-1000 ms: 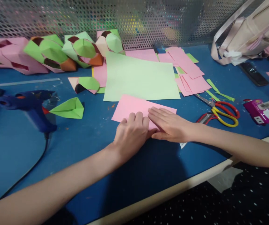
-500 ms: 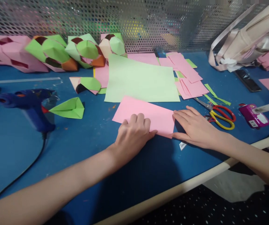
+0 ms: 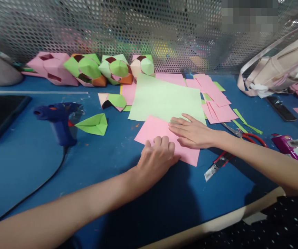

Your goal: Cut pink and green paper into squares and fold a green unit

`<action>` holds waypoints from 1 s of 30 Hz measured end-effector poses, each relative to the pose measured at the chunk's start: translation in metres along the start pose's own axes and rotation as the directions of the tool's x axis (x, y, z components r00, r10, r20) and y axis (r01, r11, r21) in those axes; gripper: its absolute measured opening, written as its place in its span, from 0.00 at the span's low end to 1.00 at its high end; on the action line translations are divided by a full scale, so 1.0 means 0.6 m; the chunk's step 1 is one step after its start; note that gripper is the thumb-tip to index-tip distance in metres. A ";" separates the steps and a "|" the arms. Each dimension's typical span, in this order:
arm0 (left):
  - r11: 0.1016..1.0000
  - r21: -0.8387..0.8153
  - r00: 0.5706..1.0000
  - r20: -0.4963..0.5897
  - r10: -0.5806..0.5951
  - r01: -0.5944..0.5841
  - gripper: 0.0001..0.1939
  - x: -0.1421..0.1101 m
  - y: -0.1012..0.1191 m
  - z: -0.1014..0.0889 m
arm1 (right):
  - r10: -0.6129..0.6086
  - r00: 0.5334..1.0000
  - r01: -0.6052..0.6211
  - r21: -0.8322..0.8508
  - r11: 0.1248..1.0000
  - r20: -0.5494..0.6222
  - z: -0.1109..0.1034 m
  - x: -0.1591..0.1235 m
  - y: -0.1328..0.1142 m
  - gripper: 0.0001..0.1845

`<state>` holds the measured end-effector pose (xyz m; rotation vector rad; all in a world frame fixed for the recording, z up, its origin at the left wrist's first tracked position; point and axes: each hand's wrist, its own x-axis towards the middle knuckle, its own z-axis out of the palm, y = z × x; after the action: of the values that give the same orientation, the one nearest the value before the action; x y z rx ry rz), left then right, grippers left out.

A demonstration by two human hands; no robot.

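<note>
A smooth, matte pink sheet (image 3: 156, 128) of paper lies flat on the blue table (image 3: 107, 166), a little right of centre in the frame. It is four-sided and longer than it is deep, its long axis slanting from the upper left down toward the lower right, so one narrow end points left and the other toward the lower right of the frame.

The left hand (image 3: 158, 157) comes in from the lower left, knuckles up and fingers curled over the near long edge; its thumb lies along that edge, and whether it pinches the paper cannot be told. The right hand (image 3: 193, 133) reaches in from the right, palm down, fingers extended leftward and slightly parted, resting across the sheet's far side. The paper is thus partly under both hands, with its left end and lower right corner uncovered.

Just beyond, a larger pale green sheet (image 3: 167, 100), plain and slightly curved at its top edge, lies near the centre. At the upper left stand hollow, faceted paper shapes (image 3: 86, 69) in pink, green and orange. A folded green paper piece (image 3: 94, 124) tapers left toward the blue plastic glue gun (image 3: 61, 124).
</note>
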<state>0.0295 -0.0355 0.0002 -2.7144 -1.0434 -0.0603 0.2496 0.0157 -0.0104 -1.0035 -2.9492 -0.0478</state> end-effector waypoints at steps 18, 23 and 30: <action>1.000 -0.001 0.998 -0.068 -0.019 0.019 0.15 -0.002 0.002 0.011 | -0.116 0.991 0.122 -0.101 0.987 0.066 0.000 0.089 0.028 0.31; 1.000 0.002 0.997 -0.069 -0.021 0.022 0.16 -0.002 0.001 0.011 | -0.038 0.998 0.043 -0.113 0.993 0.043 0.005 -0.019 0.025 0.37; 1.000 0.014 0.995 -0.100 0.003 -0.001 0.17 -0.005 0.000 0.013 | 0.068 0.997 -0.061 -0.170 0.984 0.038 -0.012 -0.135 0.004 0.37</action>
<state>0.0268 -0.0361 -0.0078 -2.6694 -1.0085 -0.1856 0.3156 -0.0320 -0.0059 -1.1333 -2.9905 -0.2827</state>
